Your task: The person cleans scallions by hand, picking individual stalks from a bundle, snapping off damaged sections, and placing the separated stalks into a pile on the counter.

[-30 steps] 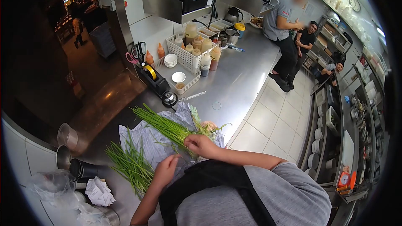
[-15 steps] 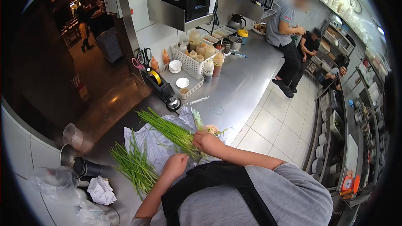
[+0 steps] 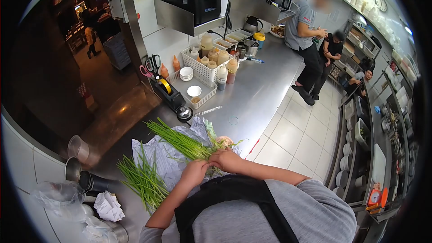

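Upper bundle (image 3: 177, 139) and lower bundle (image 3: 143, 180), slender green stalks; crumpled pale sheet (image 3: 164, 158)
Upper bundle across the sheet, lower bundle overlapping its left edge; left hand (image 3: 195, 172) and right hand (image 3: 227, 160), apart earlier, now meet at its near side, fingers curled, grip hidden

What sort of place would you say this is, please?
Most likely a restaurant kitchen: the shiny grey metal counter bears a white perforated plastic basket of pale-topped squeeze bottles and a domed silver call bell.
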A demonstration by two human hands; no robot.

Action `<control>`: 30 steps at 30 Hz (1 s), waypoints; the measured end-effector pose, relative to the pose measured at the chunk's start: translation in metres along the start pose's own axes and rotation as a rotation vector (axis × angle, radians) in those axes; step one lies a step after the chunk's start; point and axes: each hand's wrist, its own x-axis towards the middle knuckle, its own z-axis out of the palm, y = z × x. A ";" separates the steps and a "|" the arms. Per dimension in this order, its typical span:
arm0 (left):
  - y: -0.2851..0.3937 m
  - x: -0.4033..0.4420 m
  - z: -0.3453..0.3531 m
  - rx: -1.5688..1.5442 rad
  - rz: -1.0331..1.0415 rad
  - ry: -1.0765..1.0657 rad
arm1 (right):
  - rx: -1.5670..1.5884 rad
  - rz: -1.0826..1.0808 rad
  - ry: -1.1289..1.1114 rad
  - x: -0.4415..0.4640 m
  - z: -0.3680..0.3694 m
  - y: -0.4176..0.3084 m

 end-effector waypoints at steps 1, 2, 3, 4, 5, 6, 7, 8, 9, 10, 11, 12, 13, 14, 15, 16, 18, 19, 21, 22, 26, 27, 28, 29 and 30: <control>0.000 -0.002 -0.005 -0.067 0.030 0.006 | -0.001 -0.006 0.001 0.002 0.002 0.002; -0.005 -0.003 -0.007 -0.064 0.030 0.013 | 0.124 0.003 0.051 0.004 0.004 0.003; -0.014 -0.008 -0.006 -0.175 0.005 0.065 | 0.250 0.016 0.098 0.004 0.004 0.004; -0.023 -0.018 -0.008 -0.283 -0.021 0.109 | 0.254 0.016 0.099 0.004 0.003 0.002; -0.033 -0.024 -0.014 -0.360 -0.089 0.139 | 0.283 0.019 0.193 0.008 -0.003 0.003; -0.044 -0.035 -0.024 -0.436 -0.159 0.167 | 0.314 0.024 0.286 0.010 -0.009 0.002; -0.050 -0.048 -0.035 -0.413 -0.268 0.246 | 0.310 0.017 0.293 0.012 -0.013 0.000; -0.060 -0.059 -0.047 -0.391 -0.372 0.330 | 0.315 -0.018 0.350 0.014 -0.020 -0.002; -0.089 -0.075 -0.051 -0.349 -0.411 0.399 | 0.325 -0.050 0.403 0.015 -0.024 -0.005; -0.110 -0.087 -0.051 -0.306 -0.458 0.462 | 0.306 -0.098 0.446 0.016 -0.027 -0.010; -0.096 -0.097 -0.064 -0.301 -0.502 0.533 | 0.312 -0.096 0.442 0.014 -0.024 -0.011; -0.113 -0.106 -0.063 -0.225 -0.483 0.573 | 0.320 -0.106 0.430 0.014 -0.020 -0.010; -0.134 -0.118 -0.062 -0.146 -0.468 0.611 | 0.333 -0.116 0.417 0.015 -0.014 -0.009; -0.145 -0.123 -0.061 -0.145 -0.477 0.614 | 0.340 -0.120 0.411 0.015 -0.010 -0.007; -0.153 -0.128 -0.061 -0.088 -0.480 0.642 | 0.292 -0.149 0.378 0.015 -0.006 -0.002; -0.150 -0.135 -0.064 -0.028 -0.485 0.667 | 0.249 -0.177 0.345 0.015 0.000 0.003; -0.125 -0.136 -0.075 -0.074 -0.575 0.669 | 0.220 -0.140 0.248 0.017 0.017 0.025; -0.110 -0.130 -0.082 -0.131 -0.648 0.677 | 0.169 -0.107 0.156 0.017 0.021 0.035; -0.116 -0.131 -0.077 -0.086 -0.618 0.727 | 0.230 -0.066 0.216 0.012 0.018 0.035; -0.118 -0.133 -0.076 -0.053 -0.576 0.730 | 0.251 -0.020 0.254 0.011 0.012 0.029; -0.114 -0.136 -0.073 -0.056 -0.611 0.690 | 0.290 -0.015 0.388 0.011 -0.019 0.000; -0.111 -0.134 -0.076 0.100 -0.568 0.690 | 0.280 -0.021 0.416 0.012 -0.028 -0.007; -0.108 -0.130 -0.080 0.258 -0.515 0.688 | 0.264 -0.016 0.430 0.012 -0.035 -0.012; -0.103 -0.124 -0.082 0.257 -0.518 0.678 | 0.268 -0.007 0.426 0.011 -0.040 -0.019; -0.096 -0.114 -0.083 0.408 -0.401 0.751 | 0.258 0.022 0.453 0.011 -0.045 -0.025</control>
